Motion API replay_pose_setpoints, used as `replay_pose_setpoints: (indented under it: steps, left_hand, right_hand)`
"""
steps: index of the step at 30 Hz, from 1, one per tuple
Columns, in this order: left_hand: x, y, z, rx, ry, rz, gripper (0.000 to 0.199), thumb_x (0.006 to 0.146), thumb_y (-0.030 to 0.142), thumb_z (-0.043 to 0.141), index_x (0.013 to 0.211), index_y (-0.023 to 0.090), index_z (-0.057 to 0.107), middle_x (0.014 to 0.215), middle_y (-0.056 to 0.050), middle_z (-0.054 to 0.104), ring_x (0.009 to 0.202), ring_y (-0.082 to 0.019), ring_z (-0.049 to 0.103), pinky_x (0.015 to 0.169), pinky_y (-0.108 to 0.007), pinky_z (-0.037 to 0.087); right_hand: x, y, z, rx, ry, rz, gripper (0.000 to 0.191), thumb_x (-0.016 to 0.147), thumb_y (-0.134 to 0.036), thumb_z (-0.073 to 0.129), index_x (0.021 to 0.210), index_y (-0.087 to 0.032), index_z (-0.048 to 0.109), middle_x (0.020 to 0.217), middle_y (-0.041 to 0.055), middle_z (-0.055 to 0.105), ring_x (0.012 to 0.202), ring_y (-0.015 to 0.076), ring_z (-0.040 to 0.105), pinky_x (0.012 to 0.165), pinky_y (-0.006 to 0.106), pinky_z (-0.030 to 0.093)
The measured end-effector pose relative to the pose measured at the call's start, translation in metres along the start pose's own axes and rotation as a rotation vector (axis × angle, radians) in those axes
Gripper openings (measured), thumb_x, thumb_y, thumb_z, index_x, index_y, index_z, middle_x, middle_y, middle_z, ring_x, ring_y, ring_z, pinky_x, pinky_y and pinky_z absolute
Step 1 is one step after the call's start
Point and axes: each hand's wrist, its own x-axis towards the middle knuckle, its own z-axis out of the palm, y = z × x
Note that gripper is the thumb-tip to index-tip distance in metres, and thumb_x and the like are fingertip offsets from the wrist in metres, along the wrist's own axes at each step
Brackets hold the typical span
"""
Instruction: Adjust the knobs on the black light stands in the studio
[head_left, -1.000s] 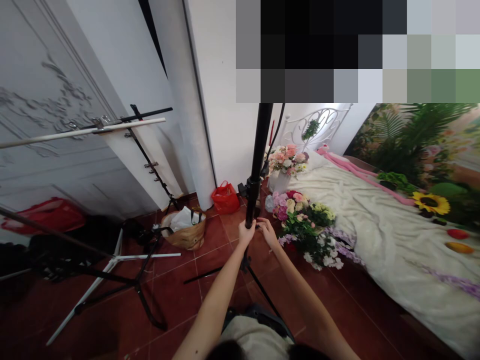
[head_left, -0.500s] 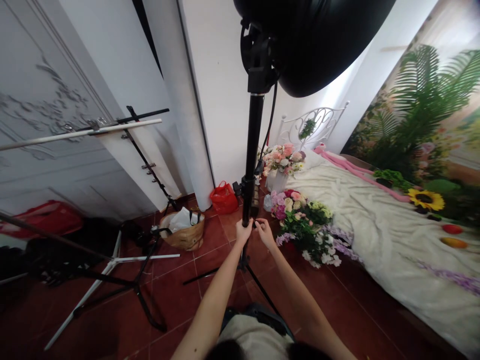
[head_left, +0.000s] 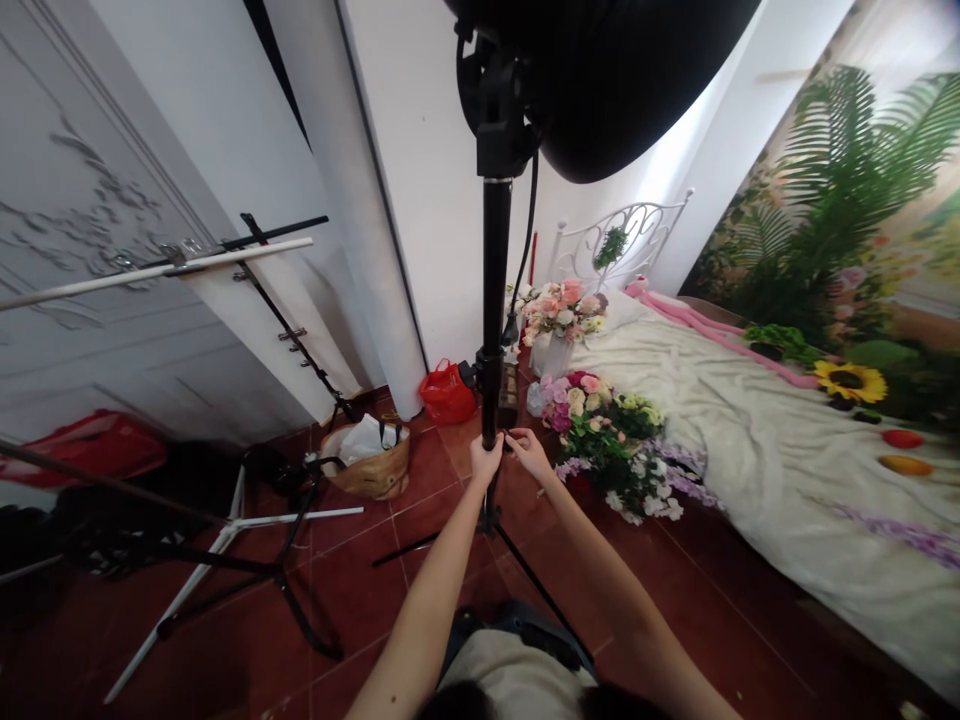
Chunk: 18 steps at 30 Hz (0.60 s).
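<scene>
A black light stand (head_left: pixel 496 270) rises in front of me, with a large black softbox (head_left: pixel 637 80) at its top and a cable hanging beside the pole. My left hand (head_left: pixel 486 458) is wrapped round the pole below its upper collar. Just right of it, my right hand (head_left: pixel 527 451) pinches a small dark knob at the side of the pole; the fingers are closed on it. The stand's legs (head_left: pixel 529 575) spread over the red tiled floor below my hands.
Flower bunches (head_left: pixel 592 410) and a bed with a cream cover (head_left: pixel 757 440) are on the right. A red bag (head_left: pixel 448 393) and a woven basket (head_left: pixel 375 470) sit ahead to the left. More stands, with a white leg (head_left: pixel 180 595), fill the left side.
The stand's head and softbox sit slightly further left and higher in view. Both hands stay at the pole, the right hand's fingers a little closer to it.
</scene>
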Motion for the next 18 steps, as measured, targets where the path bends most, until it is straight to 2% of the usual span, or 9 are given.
replay_pose_setpoints:
  steps: [3, 7, 10, 12, 14, 16, 18]
  left_hand:
    - [-0.001, 0.002, 0.0, -0.025, -0.001, -0.022, 0.029, 0.066, 0.041, 0.065, 0.061, 0.013, 0.062, 0.06, -0.004, 0.061, 0.054, -0.013, 0.054, 0.052, -0.021, 0.04]
    - [-0.001, 0.002, 0.0, -0.011, -0.003, -0.026, 0.029, 0.066, 0.042, 0.065, 0.062, 0.013, 0.063, 0.06, -0.004, 0.061, 0.055, -0.013, 0.055, 0.052, -0.022, 0.041]
    - [0.0, 0.001, 0.0, -0.012, -0.008, -0.026, 0.029, 0.067, 0.041, 0.064, 0.065, 0.012, 0.064, 0.061, -0.005, 0.062, 0.057, -0.014, 0.056, 0.052, -0.022, 0.043]
    - [0.0, 0.0, 0.0, -0.014, -0.02, -0.023, 0.029, 0.068, 0.041, 0.063, 0.067, 0.012, 0.064, 0.062, -0.006, 0.063, 0.057, -0.014, 0.056, 0.051, -0.022, 0.043]
    - [0.0, -0.001, 0.0, -0.003, -0.019, -0.021, 0.028, 0.068, 0.04, 0.063, 0.067, 0.012, 0.064, 0.062, -0.005, 0.062, 0.057, -0.014, 0.056, 0.051, -0.022, 0.043]
    - [0.0, -0.001, 0.0, 0.009, -0.009, -0.021, 0.027, 0.067, 0.039, 0.064, 0.064, 0.012, 0.064, 0.062, -0.005, 0.062, 0.057, -0.014, 0.056, 0.051, -0.022, 0.043]
    - [0.0, -0.001, 0.0, 0.013, -0.002, -0.029, 0.027, 0.066, 0.039, 0.065, 0.062, 0.012, 0.063, 0.061, -0.005, 0.061, 0.057, -0.014, 0.057, 0.051, -0.022, 0.043]
  right_hand:
    - [0.004, 0.002, 0.001, 0.002, -0.021, 0.005, 0.043, 0.068, -0.052, 0.062, 0.095, -0.021, 0.051, 0.055, -0.0075, 0.051, 0.047, 0.0109, 0.05, 0.048, 0.024, 0.041]
    - [0.007, 0.001, 0.003, 0.02, -0.105, 0.048, 0.043, 0.071, -0.053, 0.057, 0.101, -0.021, 0.053, 0.069, -0.0024, 0.061, 0.046, 0.0098, 0.05, 0.045, 0.023, 0.041]
    - [0.011, 0.001, 0.005, -0.088, -0.074, 0.059, 0.037, 0.074, -0.048, 0.055, 0.098, -0.02, 0.057, 0.074, 0.0002, 0.065, 0.052, 0.0105, 0.055, 0.049, 0.022, 0.043]
    - [0.018, -0.001, 0.008, -0.21, -0.059, 0.149, 0.028, 0.074, -0.044, 0.057, 0.085, -0.019, 0.061, 0.066, 0.0006, 0.064, 0.053, 0.0121, 0.056, 0.05, 0.023, 0.042]
    - [0.028, -0.004, 0.01, -0.307, -0.084, 0.243, 0.022, 0.07, -0.039, 0.062, 0.065, -0.018, 0.061, 0.049, 0.0004, 0.058, 0.047, 0.0136, 0.054, 0.046, 0.023, 0.039]
    - [0.039, -0.008, 0.011, -0.347, -0.118, 0.288, 0.026, 0.066, -0.034, 0.067, 0.049, -0.018, 0.056, 0.035, -0.0005, 0.047, 0.039, 0.0136, 0.048, 0.042, 0.024, 0.035]
    - [0.046, -0.013, 0.011, -0.367, -0.143, 0.311, 0.031, 0.063, -0.029, 0.07, 0.041, -0.018, 0.051, 0.028, -0.0016, 0.04, 0.033, 0.012, 0.043, 0.04, 0.023, 0.031]
